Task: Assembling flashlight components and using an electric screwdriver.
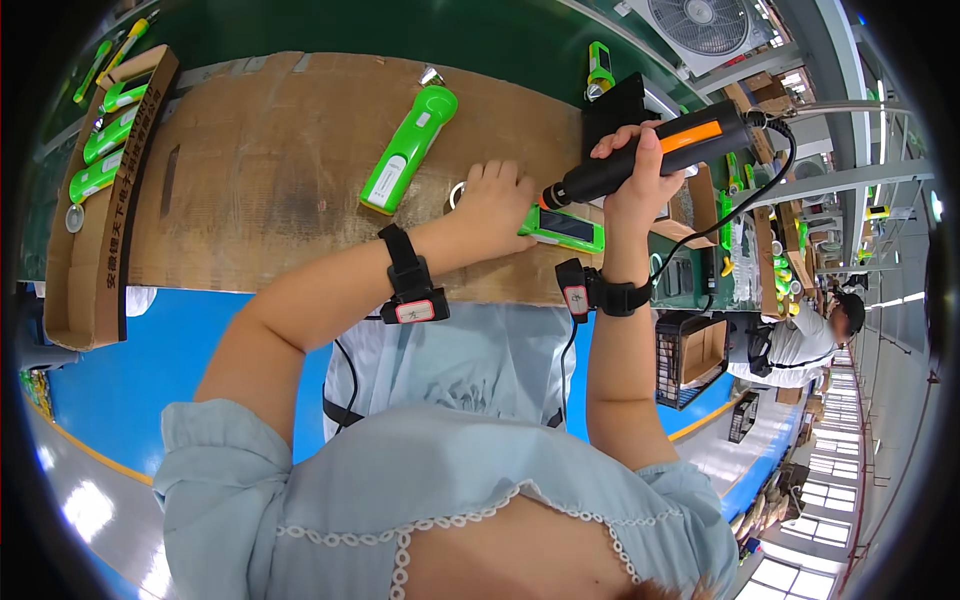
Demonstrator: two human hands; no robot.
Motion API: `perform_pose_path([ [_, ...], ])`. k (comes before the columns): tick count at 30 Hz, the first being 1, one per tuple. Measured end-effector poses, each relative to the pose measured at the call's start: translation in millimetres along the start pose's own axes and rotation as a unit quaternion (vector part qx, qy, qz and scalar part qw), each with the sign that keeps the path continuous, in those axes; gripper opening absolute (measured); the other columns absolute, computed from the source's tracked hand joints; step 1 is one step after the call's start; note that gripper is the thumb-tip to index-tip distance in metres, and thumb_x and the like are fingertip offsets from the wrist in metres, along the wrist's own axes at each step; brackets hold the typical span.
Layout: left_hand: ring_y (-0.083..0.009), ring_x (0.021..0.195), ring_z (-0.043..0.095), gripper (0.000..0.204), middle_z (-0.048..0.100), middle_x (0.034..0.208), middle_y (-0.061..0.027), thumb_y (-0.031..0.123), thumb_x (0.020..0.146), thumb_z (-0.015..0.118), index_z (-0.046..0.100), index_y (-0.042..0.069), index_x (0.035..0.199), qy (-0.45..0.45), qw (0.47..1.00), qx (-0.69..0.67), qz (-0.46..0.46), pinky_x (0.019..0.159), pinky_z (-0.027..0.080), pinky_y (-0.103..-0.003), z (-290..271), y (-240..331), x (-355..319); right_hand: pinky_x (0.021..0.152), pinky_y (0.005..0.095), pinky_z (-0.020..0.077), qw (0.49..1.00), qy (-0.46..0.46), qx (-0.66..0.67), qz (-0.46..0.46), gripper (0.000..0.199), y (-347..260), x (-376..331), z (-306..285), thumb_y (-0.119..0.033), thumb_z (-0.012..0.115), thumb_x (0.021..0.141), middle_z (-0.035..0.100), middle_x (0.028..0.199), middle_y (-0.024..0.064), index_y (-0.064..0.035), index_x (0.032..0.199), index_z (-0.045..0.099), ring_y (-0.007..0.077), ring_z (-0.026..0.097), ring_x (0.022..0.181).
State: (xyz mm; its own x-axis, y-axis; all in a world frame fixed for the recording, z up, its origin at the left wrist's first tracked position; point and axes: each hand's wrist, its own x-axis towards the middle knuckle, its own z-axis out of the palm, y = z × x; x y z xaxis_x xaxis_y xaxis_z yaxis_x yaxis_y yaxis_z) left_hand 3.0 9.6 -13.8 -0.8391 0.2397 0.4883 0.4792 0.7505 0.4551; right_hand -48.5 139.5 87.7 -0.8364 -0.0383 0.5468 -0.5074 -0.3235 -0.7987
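My left hand (492, 203) presses down on a green flashlight body (566, 229) that lies flat on the cardboard sheet (270, 170). My right hand (640, 178) grips a black and orange electric screwdriver (655, 155), tilted so its tip meets the green body just right of my left fingers. A second green and white flashlight (408, 148) lies loose on the cardboard, up and left of my left hand. Both wrists wear black bands with small tags.
A cardboard box (95, 190) at the left holds several green flashlights. Another green flashlight (599, 68) stands at the far edge by a black box (615, 110). A seated person (805, 340) works at the right. A fan (705, 25) hangs above.
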Motion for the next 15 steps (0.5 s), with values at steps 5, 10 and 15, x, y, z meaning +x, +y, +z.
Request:
perform_pose_path([
  [5, -0.0348, 0.093, 0.047, 0.050, 0.049, 0.096, -0.0182, 0.021, 0.052, 0.069, 0.052, 0.000, 0.094, -0.105, 0.992, -0.002, 0.067, 0.079, 0.038, -0.041, -20.4, -9.3, 2.4, 0.061, 0.0311, 0.0492, 0.999, 0.000, 0.021, -0.032, 0.028, -5.7, -13.1, -5.2, -0.010, 0.063, 0.084, 0.057, 0.074, 0.0109, -0.0003, 0.103, 0.045, 0.0196, 0.058, 0.061],
  [10, -0.0317, 0.088, 0.049, 0.050, 0.051, 0.091, -0.0162, 0.024, 0.052, 0.074, 0.052, -0.001, 0.091, -0.120, 0.984, 0.099, 0.081, 0.075, 0.039, -0.039, -32.7, 3.5, -3.6, 0.057, 0.0334, 0.0493, 0.994, 0.018, 0.053, -0.089, 0.044, -49.5, -33.0, -7.6, -0.024, 0.070, 0.080, 0.054, 0.076, 0.0129, -0.0010, 0.107, 0.044, 0.0223, 0.056, 0.063],
  [15, -0.0261, 0.084, 0.055, 0.060, 0.057, 0.086, -0.0124, 0.046, 0.057, 0.078, 0.055, 0.002, 0.091, -0.187, 0.944, 0.255, -0.094, 0.075, 0.037, -0.038, -41.0, 32.4, -14.9, 0.058, 0.0311, 0.0484, 0.998, 0.033, 0.021, -0.053, 0.054, -95.9, -63.4, -32.1, -0.031, 0.072, 0.078, 0.052, 0.077, 0.0113, -0.0008, 0.111, 0.043, 0.0199, 0.054, 0.062],
])
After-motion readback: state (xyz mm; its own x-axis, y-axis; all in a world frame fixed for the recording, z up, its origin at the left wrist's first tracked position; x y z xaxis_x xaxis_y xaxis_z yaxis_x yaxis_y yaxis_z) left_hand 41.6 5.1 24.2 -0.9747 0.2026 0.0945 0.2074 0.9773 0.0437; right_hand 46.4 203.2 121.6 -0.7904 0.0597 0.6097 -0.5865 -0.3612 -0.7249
